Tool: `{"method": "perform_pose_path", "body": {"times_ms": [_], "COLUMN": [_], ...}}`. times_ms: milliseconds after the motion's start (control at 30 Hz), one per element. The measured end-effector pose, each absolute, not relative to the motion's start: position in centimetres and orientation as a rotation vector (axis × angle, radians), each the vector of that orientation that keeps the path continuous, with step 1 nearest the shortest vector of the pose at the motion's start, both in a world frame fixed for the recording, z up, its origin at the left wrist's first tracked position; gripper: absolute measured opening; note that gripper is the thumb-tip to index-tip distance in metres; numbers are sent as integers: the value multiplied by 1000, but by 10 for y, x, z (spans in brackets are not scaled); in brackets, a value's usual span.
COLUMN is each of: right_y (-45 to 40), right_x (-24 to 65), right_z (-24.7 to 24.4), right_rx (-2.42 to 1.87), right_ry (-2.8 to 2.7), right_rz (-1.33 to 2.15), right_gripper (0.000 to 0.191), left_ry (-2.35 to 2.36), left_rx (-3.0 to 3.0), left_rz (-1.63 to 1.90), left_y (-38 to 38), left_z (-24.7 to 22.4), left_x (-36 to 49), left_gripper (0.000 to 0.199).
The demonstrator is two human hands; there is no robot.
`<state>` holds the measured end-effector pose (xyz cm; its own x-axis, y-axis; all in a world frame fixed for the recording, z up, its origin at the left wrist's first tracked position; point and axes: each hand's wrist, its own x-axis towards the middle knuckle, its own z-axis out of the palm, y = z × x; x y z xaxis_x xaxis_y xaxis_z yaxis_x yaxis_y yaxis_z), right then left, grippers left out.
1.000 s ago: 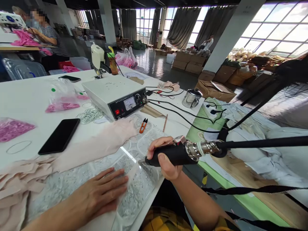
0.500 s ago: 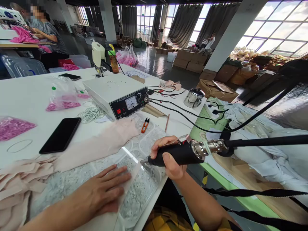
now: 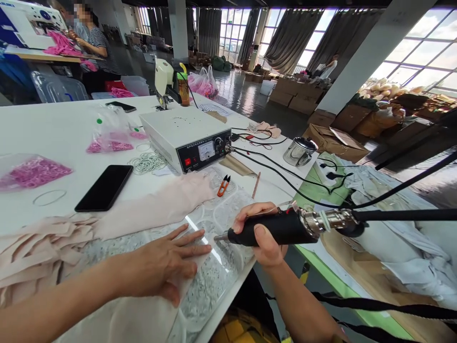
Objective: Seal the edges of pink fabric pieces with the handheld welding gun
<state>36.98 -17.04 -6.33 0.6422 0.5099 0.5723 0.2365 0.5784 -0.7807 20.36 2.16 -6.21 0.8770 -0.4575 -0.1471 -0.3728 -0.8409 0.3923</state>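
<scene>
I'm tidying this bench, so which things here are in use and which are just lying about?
In use: black handheld tool in right hand; pale fabric piece under left hand; white control box.
Lying about: phone; orange snips; metal pot; pink bead bags.

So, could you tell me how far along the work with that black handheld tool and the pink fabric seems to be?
Done: a heap of pink fabric pieces lies at the left. In hand: the left hand presses a piece flat on the clear mat, while the right hand grips the black handheld tool, tip just above it. Left: a long pink piece lies beyond, apparently unworked.
</scene>
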Motion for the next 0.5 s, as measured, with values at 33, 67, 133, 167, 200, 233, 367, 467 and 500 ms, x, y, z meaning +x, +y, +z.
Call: {"method": "perform_pose_path", "body": {"times_ms": [33,67,133,167,200,233,367,467,500], "right_y": [-171,-171,-171,-171,-171,-170,-168,-167,-167], "right_x": [370,369,369,368,368,368,367,365,364], "right_z": [-62,-62,-60,-59,-59,-59,-60,-60,-60], "right_rx": [-970,-968,-964,-962,-962,-961,-961,-960,-957], "right_ry": [-886,-879,-861,-852,-845,-838,-826,-823,-822], "right_rz": [184,181,176,175,174,174,167,149,146], "right_gripper": [19,19,18,18,18,18,18,19,19], "left_ry": [-604,-594,-580,-575,-572,-571,-575,-578,-579], "left_rx": [2685,2675,2639,2616,2594,2576,2564,2569,2565], "left_rz": [-356,-373,-392,-392,-389,-386,-387,-384,-378], "left_y": [22,22,24,25,25,26,26,26,26], "left_z": [-62,-63,-64,-65,-65,-65,-65,-65,-65], "left_x": [203,203,202,202,202,202,202,202,203], "left_gripper": [37,36,34,34,33,33,31,32,33]}}
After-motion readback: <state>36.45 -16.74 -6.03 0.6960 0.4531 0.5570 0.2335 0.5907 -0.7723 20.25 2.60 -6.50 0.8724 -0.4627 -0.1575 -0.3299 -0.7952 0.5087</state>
